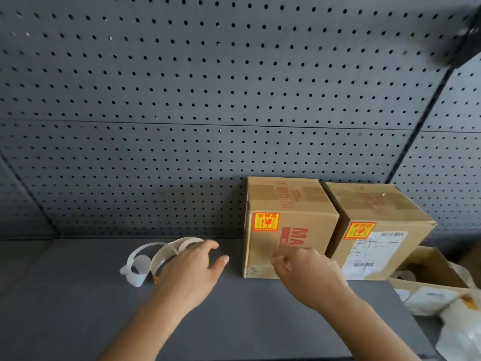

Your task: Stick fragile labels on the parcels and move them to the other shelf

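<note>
Two cardboard parcels stand side by side on the grey shelf [78,308], against the pegboard. The left parcel [294,209] carries an orange fragile label [266,221] on its front; the right parcel [382,217] has its own fragile label [360,230] above a white shipping slip. My left hand [192,269] rests with relaxed fingers over a roll of labels [166,256], whose white backing strip curls out to the left. My right hand [304,272] is at the lower front of the left parcel, fingers loosely curled near its face; whether they touch it is unclear.
An open cardboard box [429,272] with white bags and packets stands lower at the right. Grey pegboard [208,100] backs the shelf. A dark blurred object [466,40] hangs at the top right.
</note>
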Action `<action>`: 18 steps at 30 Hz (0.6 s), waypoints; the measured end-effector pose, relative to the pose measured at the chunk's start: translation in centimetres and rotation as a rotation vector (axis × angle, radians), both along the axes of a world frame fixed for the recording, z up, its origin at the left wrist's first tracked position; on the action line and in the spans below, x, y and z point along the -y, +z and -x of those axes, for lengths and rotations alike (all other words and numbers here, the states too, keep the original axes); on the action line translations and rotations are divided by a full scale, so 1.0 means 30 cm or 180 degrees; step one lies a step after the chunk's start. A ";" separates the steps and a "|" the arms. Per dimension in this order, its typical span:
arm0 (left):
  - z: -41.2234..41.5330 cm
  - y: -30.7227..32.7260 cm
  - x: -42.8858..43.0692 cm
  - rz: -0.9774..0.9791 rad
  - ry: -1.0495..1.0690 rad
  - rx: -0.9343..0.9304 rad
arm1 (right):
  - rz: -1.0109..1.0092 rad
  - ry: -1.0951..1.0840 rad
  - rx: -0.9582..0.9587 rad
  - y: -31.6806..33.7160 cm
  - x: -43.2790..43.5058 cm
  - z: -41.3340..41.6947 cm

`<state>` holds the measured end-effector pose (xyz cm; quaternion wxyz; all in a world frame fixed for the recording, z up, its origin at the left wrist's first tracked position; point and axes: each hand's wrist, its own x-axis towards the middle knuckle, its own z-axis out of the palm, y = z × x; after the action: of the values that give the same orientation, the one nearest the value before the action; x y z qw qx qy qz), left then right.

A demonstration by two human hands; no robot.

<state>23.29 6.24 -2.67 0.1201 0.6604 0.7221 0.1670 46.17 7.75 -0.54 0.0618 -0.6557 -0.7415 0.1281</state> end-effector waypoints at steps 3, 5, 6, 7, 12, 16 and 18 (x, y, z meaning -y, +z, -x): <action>0.050 0.002 0.017 -0.0045 0.0035 0.0198 | 0.0053 0.0156 -0.0028 -0.005 -0.021 0.057; 0.075 0.015 0.047 -0.0002 0.0136 0.0185 | 0.0087 0.0259 -0.0050 -0.002 -0.023 0.095; 0.088 0.022 0.062 0.0049 0.0226 0.0184 | 0.0097 0.0322 -0.0077 0.001 -0.020 0.114; 0.102 0.028 0.076 0.0078 0.0313 0.0194 | 0.0095 0.0396 -0.0101 0.009 -0.015 0.133; 0.182 0.049 0.154 0.0140 0.0536 0.0191 | 0.0016 0.0689 -0.0074 0.033 -0.002 0.233; 0.244 0.058 0.215 0.0132 0.0820 0.0153 | 0.0002 0.0906 -0.0073 0.039 0.005 0.312; 0.269 0.057 0.250 0.0097 0.0964 0.0182 | -0.0052 0.1037 -0.0091 0.037 0.007 0.349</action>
<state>15.23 -1.25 -0.95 0.1241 0.5370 0.8122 0.1909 35.71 7.55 0.57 0.0561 -0.5243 -0.8381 0.1397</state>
